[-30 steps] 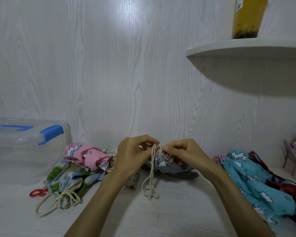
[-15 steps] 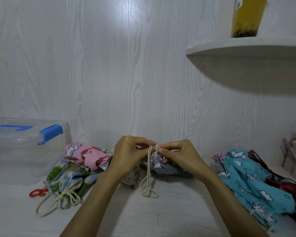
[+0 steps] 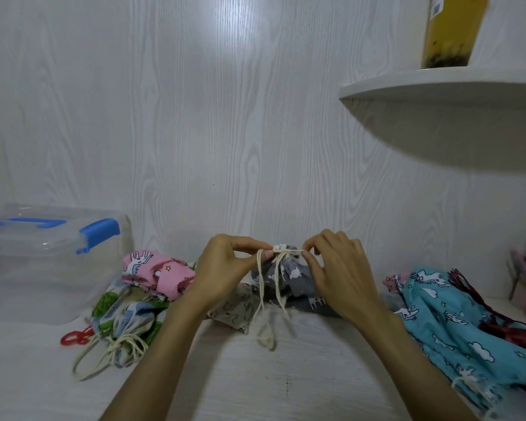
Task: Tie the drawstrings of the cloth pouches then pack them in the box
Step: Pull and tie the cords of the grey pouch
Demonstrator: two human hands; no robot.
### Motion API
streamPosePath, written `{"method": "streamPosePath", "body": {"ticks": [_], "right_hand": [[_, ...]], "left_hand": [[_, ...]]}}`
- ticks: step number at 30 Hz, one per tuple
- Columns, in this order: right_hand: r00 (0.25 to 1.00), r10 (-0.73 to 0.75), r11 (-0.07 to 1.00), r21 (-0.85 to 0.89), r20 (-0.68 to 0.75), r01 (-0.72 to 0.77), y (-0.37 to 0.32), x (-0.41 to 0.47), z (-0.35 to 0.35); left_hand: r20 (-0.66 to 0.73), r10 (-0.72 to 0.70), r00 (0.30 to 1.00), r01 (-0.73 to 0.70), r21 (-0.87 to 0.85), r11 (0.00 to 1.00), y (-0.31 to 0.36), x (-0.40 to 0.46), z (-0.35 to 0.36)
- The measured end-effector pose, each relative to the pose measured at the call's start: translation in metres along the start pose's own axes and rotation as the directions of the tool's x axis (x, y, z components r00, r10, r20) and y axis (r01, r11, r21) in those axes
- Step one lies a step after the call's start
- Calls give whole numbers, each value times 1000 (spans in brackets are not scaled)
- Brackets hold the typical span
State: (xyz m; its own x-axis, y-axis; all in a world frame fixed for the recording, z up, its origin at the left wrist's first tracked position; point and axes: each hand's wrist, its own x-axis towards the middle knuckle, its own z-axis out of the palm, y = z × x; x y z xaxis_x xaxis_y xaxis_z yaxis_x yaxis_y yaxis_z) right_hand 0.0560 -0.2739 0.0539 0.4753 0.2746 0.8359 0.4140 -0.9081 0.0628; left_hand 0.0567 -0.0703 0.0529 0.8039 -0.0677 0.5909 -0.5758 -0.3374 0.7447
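1. Since a second ago both hands have moved slightly apart, drawing the cord taut across the neck of the grey pouch point(image 3: 292, 276); its mouth is now gathered shut.
2. Clear plastic box point(image 3: 43, 268), far left against the wall, lid on, blue latch toward the centre. Bare counter point(image 3: 255, 384) lies in front of it.
3. Red scissors handle point(image 3: 73, 338), just in front of the box's right corner, partly under cloth.
4. Green-and-blue printed pouch point(image 3: 125, 320), cream drawstring knotted, loops trailing toward the near edge.
5. Pink unicorn pouch point(image 3: 155, 270), lying on top of the printed one, just beside the left wrist.
6. Left hand point(image 3: 225, 268), thumb and forefinger pinching the drawstring point(image 3: 266, 302) at the left of the pouch's neck.
7. Beige pouch point(image 3: 234, 309), under the left hand, touching the grey pouch.
8. Grey pouch, centre, upright between the hands, base on the counter; cord ends hang down in front to the surface.
9. Right hand point(image 3: 337, 275), fingers curled, pinching the cord at the right of the neck.
10. Turquoise unicorn cloth point(image 3: 444, 323), right, spilling toward the near edge; dark red cloth point(image 3: 504, 326) beside it.
11. White shelf point(image 3: 438, 95), upper right, curved edge overhanging the right side; yellow container point(image 3: 453, 28) on it.
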Motion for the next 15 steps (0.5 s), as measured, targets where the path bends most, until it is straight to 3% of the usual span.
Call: {"method": "streamPosePath", "body": {"ticks": [2, 3, 4, 6, 7, 8, 9, 10, 11, 12, 13, 15], "right_hand": [[978, 136, 964, 206, 159, -168, -5, 0, -2], [932, 226, 850, 409, 284, -331, -8, 2, -5], [859, 270, 642, 584, 434, -497, -14, 4, -10], [694, 291, 79, 706, 659, -703, -19, 14, -19], [642, 303, -80, 690, 704, -719, -19, 17, -21], [614, 308, -120, 670, 726, -732, -19, 18, -22], [611, 328, 11, 644, 720, -765, -19, 19, -24], [635, 359, 347, 534, 684, -771, -16, 15, -22], [705, 383, 680, 335, 596, -652, -13, 11, -18], [804, 380, 850, 170, 456, -498, -9, 7, -13], [861, 365, 900, 100, 354, -423, -7, 4, -12], [845, 394, 817, 283, 362, -502, -4, 7, -17]], "left_hand": [[-3, -22, 1000, 22, 87, 996, -4, 0, 1], [3, -29, 1000, 29, 101, 994, -5, 0, 3], [14, -30, 999, 29, 92, 995, -5, -1, 5], [39, -17, 999, 15, 52, 999, -2, -2, 9], [43, -6, 999, 4, 40, 999, 0, -2, 9], [42, 0, 999, -1, 38, 999, 0, -1, 8], [41, 0, 999, -1, 43, 999, -1, -1, 7], [48, -2, 999, -1, 56, 998, -2, 0, 6], [68, -2, 998, -3, 73, 997, -3, -1, 6], [91, 0, 996, -9, 93, 996, -4, -2, 7], [101, 2, 995, -14, 119, 993, -4, -4, 9], [67, -4, 998, -7, 159, 987, -6, -5, 10]]}}
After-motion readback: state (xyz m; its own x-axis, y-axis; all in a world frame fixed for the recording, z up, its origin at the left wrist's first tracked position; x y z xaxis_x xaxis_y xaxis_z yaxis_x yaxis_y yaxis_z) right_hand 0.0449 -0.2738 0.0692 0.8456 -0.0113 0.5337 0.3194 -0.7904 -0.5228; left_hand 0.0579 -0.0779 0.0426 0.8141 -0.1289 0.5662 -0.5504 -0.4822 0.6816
